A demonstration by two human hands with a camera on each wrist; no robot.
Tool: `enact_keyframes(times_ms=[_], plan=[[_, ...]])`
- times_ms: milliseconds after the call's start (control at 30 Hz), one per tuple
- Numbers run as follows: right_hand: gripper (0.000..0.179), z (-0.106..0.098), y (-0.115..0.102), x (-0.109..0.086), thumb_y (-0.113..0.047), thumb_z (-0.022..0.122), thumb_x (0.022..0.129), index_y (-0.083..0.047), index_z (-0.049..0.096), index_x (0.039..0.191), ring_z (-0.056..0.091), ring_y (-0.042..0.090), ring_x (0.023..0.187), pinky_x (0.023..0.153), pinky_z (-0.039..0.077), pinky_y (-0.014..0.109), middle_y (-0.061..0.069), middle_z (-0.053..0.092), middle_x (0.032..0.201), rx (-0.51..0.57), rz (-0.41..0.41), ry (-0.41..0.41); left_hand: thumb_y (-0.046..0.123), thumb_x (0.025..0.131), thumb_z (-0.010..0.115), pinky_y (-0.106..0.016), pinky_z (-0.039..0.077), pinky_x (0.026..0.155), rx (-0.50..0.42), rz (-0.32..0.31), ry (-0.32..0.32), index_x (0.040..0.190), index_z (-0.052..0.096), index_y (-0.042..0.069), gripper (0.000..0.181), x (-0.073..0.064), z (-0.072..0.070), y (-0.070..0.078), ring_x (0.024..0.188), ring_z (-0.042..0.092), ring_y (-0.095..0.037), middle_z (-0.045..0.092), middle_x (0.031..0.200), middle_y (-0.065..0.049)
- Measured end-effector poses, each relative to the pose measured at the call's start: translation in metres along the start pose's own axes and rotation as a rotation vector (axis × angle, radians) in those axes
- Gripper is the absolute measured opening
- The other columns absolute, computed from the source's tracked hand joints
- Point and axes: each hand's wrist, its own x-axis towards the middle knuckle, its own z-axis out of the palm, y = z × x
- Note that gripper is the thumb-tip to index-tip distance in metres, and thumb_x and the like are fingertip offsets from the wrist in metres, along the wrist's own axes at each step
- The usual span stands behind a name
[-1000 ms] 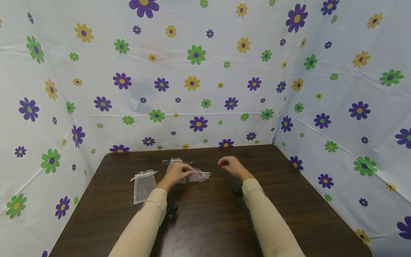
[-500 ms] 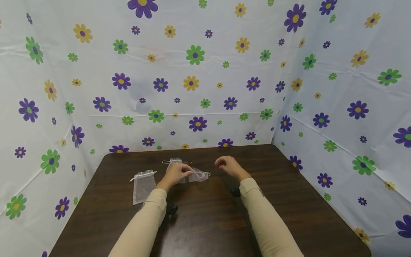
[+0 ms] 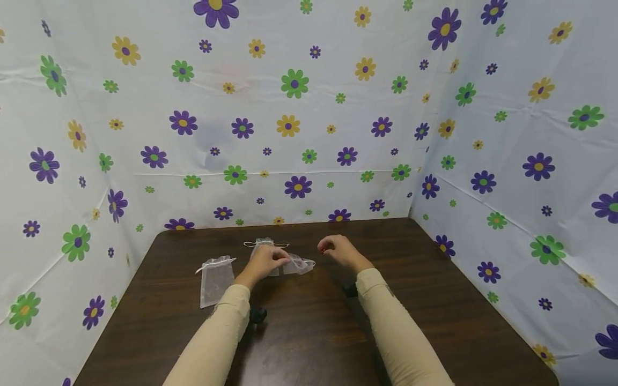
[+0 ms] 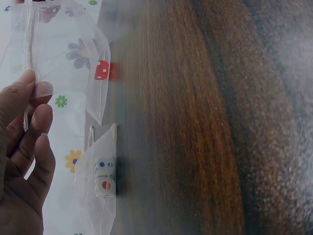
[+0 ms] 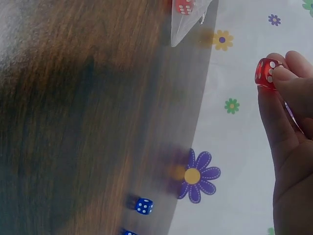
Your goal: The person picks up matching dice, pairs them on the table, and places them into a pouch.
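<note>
My left hand point(image 3: 264, 261) pinches the drawstring edge of a sheer white mesh bag point(image 3: 300, 264) between thumb and fingers. Through the mesh, a red die point(image 4: 101, 70) shows inside near the bag's lower end. To the right, my right hand point(image 3: 345, 252) is raised above the table, apart from the bag. Its thumb and fingertips pinch another red die point(image 5: 266, 73) with white dots. A second mesh bag point(image 4: 88, 196) holds white dice point(image 4: 104, 176) and lies partly behind my left hand in the head view.
A third mesh bag point(image 3: 217, 281) lies flat at the left of the dark wooden table point(image 3: 309, 332). Blue dice point(image 5: 144, 206) rest on the table in the right wrist view. A flower-patterned white sheet point(image 3: 299, 139) stands behind and at both sides.
My right hand has moved slightly left with its red die, closer to the held bag. My left hand keeps its place at the bag.
</note>
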Motion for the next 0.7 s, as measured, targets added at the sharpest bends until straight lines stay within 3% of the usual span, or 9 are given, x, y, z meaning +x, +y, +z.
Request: enact_keyframes(times_ms=[300, 700], plan=[[0.016, -0.001, -0.008, 0.004, 0.007, 0.065, 0.095, 0.001, 0.072, 0.108, 0.067, 0.023, 0.097, 0.092, 0.054, 0.041, 0.007, 0.072, 0.102, 0.001, -0.007, 0.001, 0.015, 0.090, 0.079, -0.027, 0.053, 0.069, 0.000, -0.001, 0.007, 0.091, 0.080, 0.011, 0.005, 0.000, 0.000, 0.000, 0.075, 0.064, -0.010, 0.075, 0.085, 0.002], [0.017, -0.004, -0.021, 0.010, 0.007, 0.066, 0.094, -0.003, 0.073, 0.106, 0.068, 0.023, 0.098, 0.090, 0.054, 0.039, 0.009, 0.072, 0.103, -0.001, -0.094, 0.011, 0.014, 0.091, 0.078, -0.029, 0.054, 0.072, -0.043, -0.038, -0.012, 0.092, 0.080, 0.011, 0.004, 0.000, 0.001, 0.002, 0.077, 0.065, -0.010, 0.076, 0.088, 0.001]])
